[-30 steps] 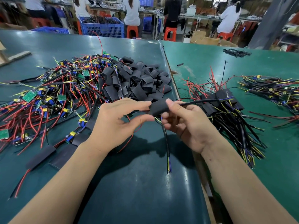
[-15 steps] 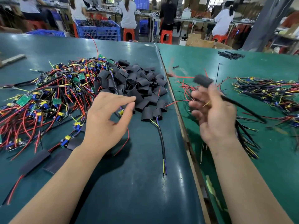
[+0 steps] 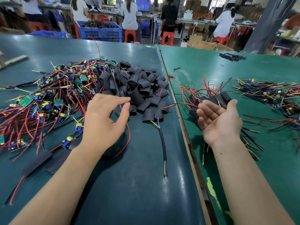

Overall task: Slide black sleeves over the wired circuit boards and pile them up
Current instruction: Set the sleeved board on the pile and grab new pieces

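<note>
Left hand (image 3: 103, 122): one, hovering with loosely curved fingers, holding nothing, near the black sleeves (image 3: 139, 90) heap.
Right hand (image 3: 218, 120): one, palm up, empty, over the sleeved boards (image 3: 211, 99) pile, right.
Wired circuit boards (image 3: 45, 98): uncounted tangle, left.
Green tables (image 3: 211, 65): two, adjoining.
Seated workers (image 3: 129, 13): five, sitting far.

sleeves (image 3: 139, 88) between boards (image 3: 48, 101) left, sleeved pile (image 3: 211, 101) right

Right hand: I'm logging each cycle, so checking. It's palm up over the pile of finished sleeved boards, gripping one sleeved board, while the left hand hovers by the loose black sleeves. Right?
Not quite. In the head view the right hand is palm up over the finished pile, but open and empty, gripping nothing. The left hand does hover by the loose black sleeves.
</note>
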Demonstrator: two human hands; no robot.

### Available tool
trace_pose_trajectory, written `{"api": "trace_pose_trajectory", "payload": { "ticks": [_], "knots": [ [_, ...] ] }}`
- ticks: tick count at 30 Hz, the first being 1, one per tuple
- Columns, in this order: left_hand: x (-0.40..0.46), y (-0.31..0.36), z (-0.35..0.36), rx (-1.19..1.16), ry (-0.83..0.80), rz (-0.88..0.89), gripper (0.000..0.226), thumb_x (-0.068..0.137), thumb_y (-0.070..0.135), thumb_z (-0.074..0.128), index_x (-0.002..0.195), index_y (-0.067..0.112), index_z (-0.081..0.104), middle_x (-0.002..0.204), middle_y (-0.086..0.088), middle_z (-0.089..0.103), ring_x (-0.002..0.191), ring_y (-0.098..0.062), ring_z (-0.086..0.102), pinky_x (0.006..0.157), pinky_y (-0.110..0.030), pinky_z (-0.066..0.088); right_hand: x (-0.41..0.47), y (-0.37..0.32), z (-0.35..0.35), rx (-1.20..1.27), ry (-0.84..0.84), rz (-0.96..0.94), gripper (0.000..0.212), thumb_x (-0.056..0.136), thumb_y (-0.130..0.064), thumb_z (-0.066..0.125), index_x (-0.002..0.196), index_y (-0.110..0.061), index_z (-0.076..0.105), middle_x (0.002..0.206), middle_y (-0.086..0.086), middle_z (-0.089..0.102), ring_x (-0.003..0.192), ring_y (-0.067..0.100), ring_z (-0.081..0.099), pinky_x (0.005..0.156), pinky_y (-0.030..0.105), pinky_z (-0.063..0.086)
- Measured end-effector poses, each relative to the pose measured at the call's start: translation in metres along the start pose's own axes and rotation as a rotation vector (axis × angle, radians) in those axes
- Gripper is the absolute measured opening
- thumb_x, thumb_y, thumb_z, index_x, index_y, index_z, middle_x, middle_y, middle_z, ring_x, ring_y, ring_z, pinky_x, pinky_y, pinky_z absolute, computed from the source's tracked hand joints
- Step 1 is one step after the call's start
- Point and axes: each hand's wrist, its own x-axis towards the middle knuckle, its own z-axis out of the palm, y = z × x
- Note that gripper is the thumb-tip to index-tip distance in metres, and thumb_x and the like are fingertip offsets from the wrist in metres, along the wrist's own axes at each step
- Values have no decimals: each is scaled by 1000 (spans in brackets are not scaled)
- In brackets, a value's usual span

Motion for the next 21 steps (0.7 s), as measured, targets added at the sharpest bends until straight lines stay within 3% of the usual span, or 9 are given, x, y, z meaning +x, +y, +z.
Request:
{"api": "trace_pose_trajectory", "payload": {
  "ticks": [4, 7, 9, 12, 18, 21],
  "knots": [
    [2, -17, -2, 348, -79, -226, 25, 90, 30, 62, 104, 13, 75, 104, -8, 69, 99, -38, 55, 83, -49, 46, -13, 16, 18, -145, -3, -241, 78, 101, -57, 27, 47, -12, 61, 38, 7, 52, 29, 18, 44, 36, 16, 35],
    [2, -30, -7, 542, -254, -506, 38, 89, 34, 65, 122, 14, 67, 122, -15, 60, 115, -41, 48, 92, -51, 41, -25, 33, 25, -374, -174, -504, 71, 99, -51, 41, 44, -9, 60, 36, 8, 51, 30, 18, 45, 37, 17, 37],
    [1, -36, -10, 580, -359, -581, 37, 90, 36, 64, 121, 17, 68, 126, -15, 58, 119, -41, 46, 96, -51, 40, -29, 40, 26, -534, -281, -593, 64, 95, -49, 46, 46, -10, 61, 37, 7, 51, 33, 18, 49, 39, 20, 39],
    [0, -38, -12, 581, -385, -582, 26, 90, 33, 64, 111, 20, 72, 117, -14, 63, 116, -40, 47, 95, -50, 43, -31, 44, 25, -627, -334, -585, 59, 93, -48, 50, 47, -12, 61, 38, 5, 52, 36, 18, 51, 41, 23, 41],
    [3, -42, -13, 472, -314, -697, 27, 87, 19, 62, 113, 18, 66, 105, -8, 71, 108, -38, 57, 92, -48, 48, -28, 43, 23, -604, -290, -559, 59, 99, -40, 51, 49, -10, 61, 39, 5, 52, 36, 16, 49, 39, 20, 41],
    [4, -39, -12, 533, -197, -605, 23, 88, 24, 65, 108, 13, 70, 108, -16, 64, 110, -41, 50, 91, -48, 44, -28, 44, 23, -618, -305, -550, 59, 99, -40, 51, 51, -8, 61, 40, 4, 53, 38, 16, 51, 40, 20, 41]
  ]
}}
